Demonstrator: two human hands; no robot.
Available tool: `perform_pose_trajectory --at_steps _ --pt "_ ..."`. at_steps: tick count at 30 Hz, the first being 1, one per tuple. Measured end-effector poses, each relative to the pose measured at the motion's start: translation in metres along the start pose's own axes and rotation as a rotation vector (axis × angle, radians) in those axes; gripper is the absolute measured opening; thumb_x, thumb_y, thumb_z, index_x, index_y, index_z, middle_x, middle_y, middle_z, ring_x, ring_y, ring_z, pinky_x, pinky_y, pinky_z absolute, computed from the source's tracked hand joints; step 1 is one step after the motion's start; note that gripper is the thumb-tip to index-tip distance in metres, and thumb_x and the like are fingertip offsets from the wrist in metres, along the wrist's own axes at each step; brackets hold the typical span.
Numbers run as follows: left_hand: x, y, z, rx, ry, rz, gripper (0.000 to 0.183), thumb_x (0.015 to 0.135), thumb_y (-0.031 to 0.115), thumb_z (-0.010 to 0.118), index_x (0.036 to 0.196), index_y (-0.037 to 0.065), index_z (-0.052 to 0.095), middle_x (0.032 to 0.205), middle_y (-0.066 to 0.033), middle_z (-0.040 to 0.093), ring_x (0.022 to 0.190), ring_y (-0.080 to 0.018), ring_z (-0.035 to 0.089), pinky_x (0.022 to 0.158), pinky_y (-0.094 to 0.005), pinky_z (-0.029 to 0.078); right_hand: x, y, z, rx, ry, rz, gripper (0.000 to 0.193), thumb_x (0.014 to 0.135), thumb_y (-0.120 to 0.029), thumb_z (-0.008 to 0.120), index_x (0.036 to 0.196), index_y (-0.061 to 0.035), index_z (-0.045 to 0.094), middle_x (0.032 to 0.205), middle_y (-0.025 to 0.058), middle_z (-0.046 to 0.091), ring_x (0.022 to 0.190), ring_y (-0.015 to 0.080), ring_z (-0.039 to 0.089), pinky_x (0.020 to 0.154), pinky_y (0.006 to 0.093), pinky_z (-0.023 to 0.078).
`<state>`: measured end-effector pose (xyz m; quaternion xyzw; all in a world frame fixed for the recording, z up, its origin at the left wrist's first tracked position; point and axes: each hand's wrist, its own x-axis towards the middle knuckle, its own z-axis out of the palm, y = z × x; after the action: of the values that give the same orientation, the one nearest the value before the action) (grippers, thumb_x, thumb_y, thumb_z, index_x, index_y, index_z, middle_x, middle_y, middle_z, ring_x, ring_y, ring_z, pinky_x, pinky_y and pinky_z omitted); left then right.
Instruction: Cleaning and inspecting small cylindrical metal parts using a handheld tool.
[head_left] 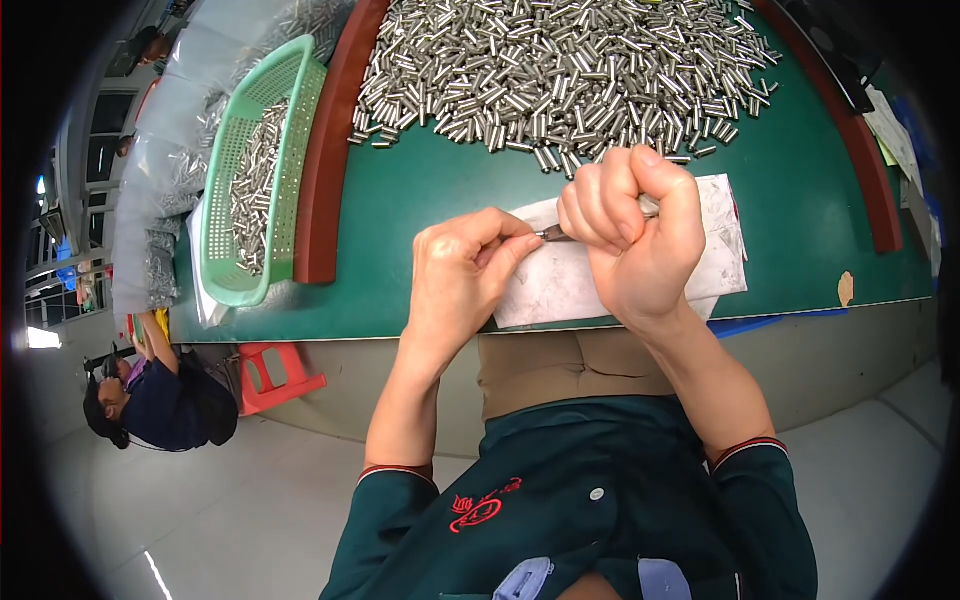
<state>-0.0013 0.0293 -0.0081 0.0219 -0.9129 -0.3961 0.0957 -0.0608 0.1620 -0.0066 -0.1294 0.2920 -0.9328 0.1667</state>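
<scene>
Above a smudged white cloth, my two hands meet. My left hand is closed, its thumb and forefinger pinching a small metal pin, mostly hidden by the fingertips. My right hand makes a fist around a slim hand tool. The tool's dark metal tip touches or nearly touches the pin; its exact kind is hidden by the fingers. Beyond my hands spreads a big heap of short silvery metal pins on the green tabletop.
A light green perforated basket of similar pins stands left of a red-brown rail. Another rail bounds the right side. Clear plastic bags of pins lie farther left. A person and a red stool are at lower left.
</scene>
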Motion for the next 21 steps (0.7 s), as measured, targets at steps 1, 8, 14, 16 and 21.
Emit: perform_pose_trajectory --at_steps 1,8,14,16,21 --pt "0.000 0.000 0.000 -0.002 0.002 0.002 0.010 0.065 0.004 0.068 0.068 -0.001 0.059 0.051 -0.0083 0.050 0.042 -0.0153 0.041 0.042 -0.0268 0.034 0.000 0.000 0.000 -0.014 0.004 -0.005 0.035 0.083 -0.016 0.032 0.049 -0.0087 0.028 0.044 -0.0011 0.025 0.042 0.0074 0.020 0.041 0.0240 0.018" --pt "0.000 -0.001 -0.001 -0.010 0.006 0.033 0.009 0.067 0.002 0.067 0.068 -0.001 0.059 0.049 -0.0060 0.048 0.041 -0.0118 0.039 0.041 -0.0259 0.032 -0.002 0.001 0.004 -0.136 -0.023 0.035 0.038 0.085 -0.024 0.029 0.049 -0.0121 0.027 0.043 -0.0025 0.024 0.040 0.0084 0.016 0.043 0.0258 0.018" --pt "-0.001 -0.014 -0.018 -0.986 -0.049 -0.290 0.014 0.087 0.016 0.051 0.082 0.003 0.047 0.066 -0.0003 0.043 0.055 -0.0042 0.031 0.046 -0.0168 0.028 -0.004 -0.005 -0.006 0.001 0.008 -0.049 0.037 0.084 -0.022 0.032 0.049 -0.0104 0.027 0.043 -0.0015 0.024 0.041 0.0087 0.018 0.042 0.0258 0.017" --pt "0.004 -0.019 -0.029 -1.370 -0.150 -0.371 0.019 0.088 0.020 0.049 0.082 0.004 0.042 0.071 -0.0016 0.039 0.057 -0.0060 0.028 0.045 -0.0165 0.027 -0.004 -0.009 -0.002 0.014 0.051 -0.071 0.038 0.084 -0.024 0.031 0.049 -0.0111 0.026 0.043 -0.0019 0.023 0.041 0.0094 0.017 0.043 0.0269 0.017" --pt "0.017 -0.016 -0.033 -1.662 -0.233 -0.428 0.007 0.086 0.008 0.039 0.085 0.002 0.042 0.071 -0.0058 0.038 0.059 -0.0082 0.031 0.044 -0.0173 0.030 -0.006 -0.011 -0.005 -0.004 0.008 -0.136 0.039 0.085 -0.025 0.029 0.049 -0.0120 0.025 0.043 -0.0025 0.022 0.042 0.0096 0.016 0.044 0.0271 0.016"
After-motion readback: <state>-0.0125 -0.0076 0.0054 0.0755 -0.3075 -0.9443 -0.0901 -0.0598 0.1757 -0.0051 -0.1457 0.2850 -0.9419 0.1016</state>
